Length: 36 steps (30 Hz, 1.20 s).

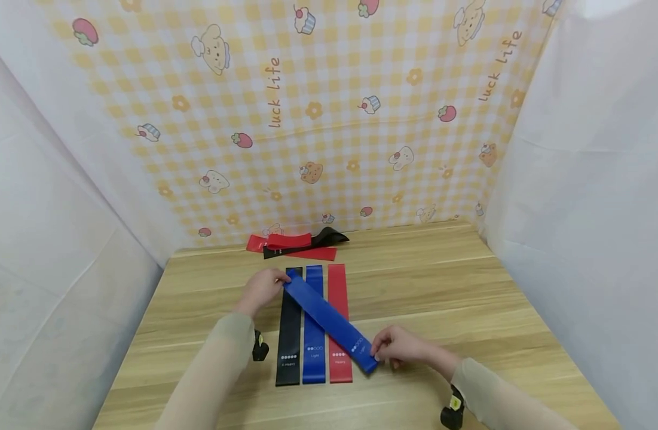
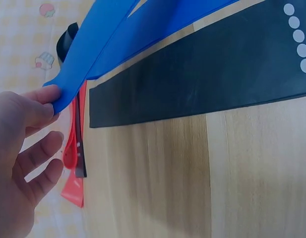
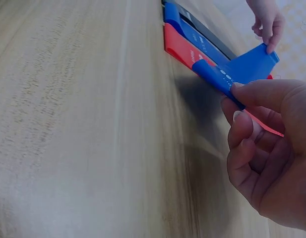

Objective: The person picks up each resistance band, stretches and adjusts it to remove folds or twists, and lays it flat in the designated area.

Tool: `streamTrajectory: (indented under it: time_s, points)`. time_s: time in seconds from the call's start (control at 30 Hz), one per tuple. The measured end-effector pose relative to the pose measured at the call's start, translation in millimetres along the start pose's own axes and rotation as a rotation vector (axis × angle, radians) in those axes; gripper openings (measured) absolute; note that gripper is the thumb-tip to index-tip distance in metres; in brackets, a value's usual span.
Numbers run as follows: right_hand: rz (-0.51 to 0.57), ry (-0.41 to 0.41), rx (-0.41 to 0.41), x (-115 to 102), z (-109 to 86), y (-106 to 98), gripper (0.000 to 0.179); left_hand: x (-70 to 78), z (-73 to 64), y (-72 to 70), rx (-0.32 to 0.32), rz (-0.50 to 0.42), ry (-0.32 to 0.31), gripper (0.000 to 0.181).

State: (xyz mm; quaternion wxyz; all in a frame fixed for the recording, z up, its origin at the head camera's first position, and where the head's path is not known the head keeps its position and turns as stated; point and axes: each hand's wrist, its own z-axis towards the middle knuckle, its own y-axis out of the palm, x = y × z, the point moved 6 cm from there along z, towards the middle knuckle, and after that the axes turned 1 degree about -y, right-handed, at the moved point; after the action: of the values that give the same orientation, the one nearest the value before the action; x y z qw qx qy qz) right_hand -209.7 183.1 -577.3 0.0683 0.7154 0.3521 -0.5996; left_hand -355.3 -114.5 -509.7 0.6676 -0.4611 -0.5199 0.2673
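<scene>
A blue resistance band (image 1: 329, 316) is stretched out slantwise above three flat bands. My left hand (image 1: 262, 289) pinches its far left end between thumb and finger, as the left wrist view also shows. At its near right end, marked Light, my right hand (image 1: 401, 346) pinches a corner. Below it lie a black band (image 1: 290, 328), a second blue band (image 1: 314, 352) and a red band (image 1: 339, 286), side by side and lengthwise. In the right wrist view the held band (image 3: 254, 64) is lifted off the table and casts a shadow.
Behind the row, near the patterned back cloth (image 1: 318, 149), a loose pile holds red bands (image 1: 288, 240) and a black band (image 1: 329, 236). White cloth walls (image 1: 581, 149) flank the wooden table (image 1: 441, 269) on both sides.
</scene>
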Motion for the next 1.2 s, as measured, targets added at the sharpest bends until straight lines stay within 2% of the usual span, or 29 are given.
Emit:
streamTrajectory:
  time_s: [0.3,0.47,0.77,1.0,1.2]
  points:
    - [0.001,-0.002,-0.008,-3,-3.1,9,0.006,25.6,6.7,0.6,0.015,0.116,0.011,0.023]
    - [0.007,-0.002,-0.008,-5,-4.5,10,0.006,35.2,13.1,4.2,0.030,0.130,-0.020,0.023]
    - [0.010,0.007,0.000,-5,-5.0,13,0.007,47.0,23.0,9.8,0.088,0.177,-0.038,0.022]
    - [0.005,0.002,0.005,-6,-4.8,13,0.008,58.0,24.4,6.3,0.131,0.153,-0.009,0.026]
    - [0.011,0.009,0.014,-5,-5.0,12,0.006,63.7,28.7,9.0,0.138,0.109,-0.039,0.027]
